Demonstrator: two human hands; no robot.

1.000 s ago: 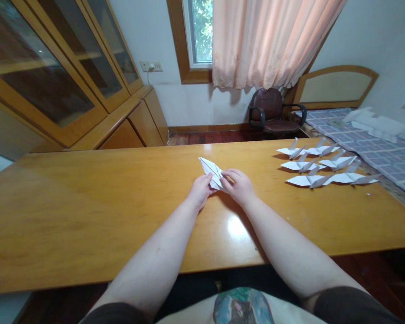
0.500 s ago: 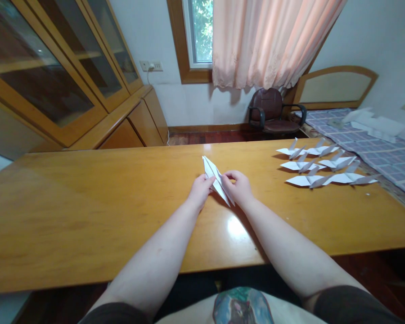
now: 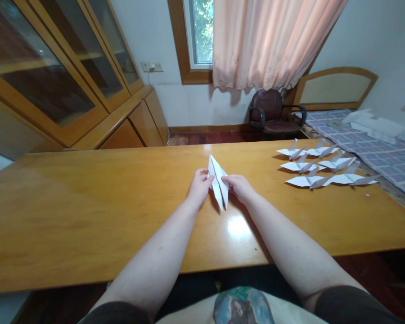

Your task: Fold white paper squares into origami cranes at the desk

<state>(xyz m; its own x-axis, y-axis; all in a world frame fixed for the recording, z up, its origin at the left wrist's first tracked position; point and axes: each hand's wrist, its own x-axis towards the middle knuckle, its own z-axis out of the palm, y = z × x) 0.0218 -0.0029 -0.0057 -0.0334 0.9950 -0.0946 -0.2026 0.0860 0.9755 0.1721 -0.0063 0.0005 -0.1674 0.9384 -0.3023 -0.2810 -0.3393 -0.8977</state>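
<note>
A white folded paper piece point(image 3: 218, 182), long and pointed at both ends, stands nearly upright over the wooden table point(image 3: 87, 202). My left hand point(image 3: 200, 188) pinches its left edge and my right hand point(image 3: 240, 187) pinches its right edge, so both hands are closed on the paper. Several finished white paper cranes point(image 3: 319, 166) lie in rows on the table to the right, well apart from my hands.
A glass-door wooden cabinet point(image 3: 54, 76) stands at the left. Beyond the table are a dark red armchair point(image 3: 273, 112), a window with a pink curtain point(image 3: 266, 40), and a bed point(image 3: 378, 144) with a patterned cover at the right.
The folded paper has turned from lying slanted and flat to standing nearly upright between my hands. Its lower tip now points toward me. Both hands shifted slightly.
</note>
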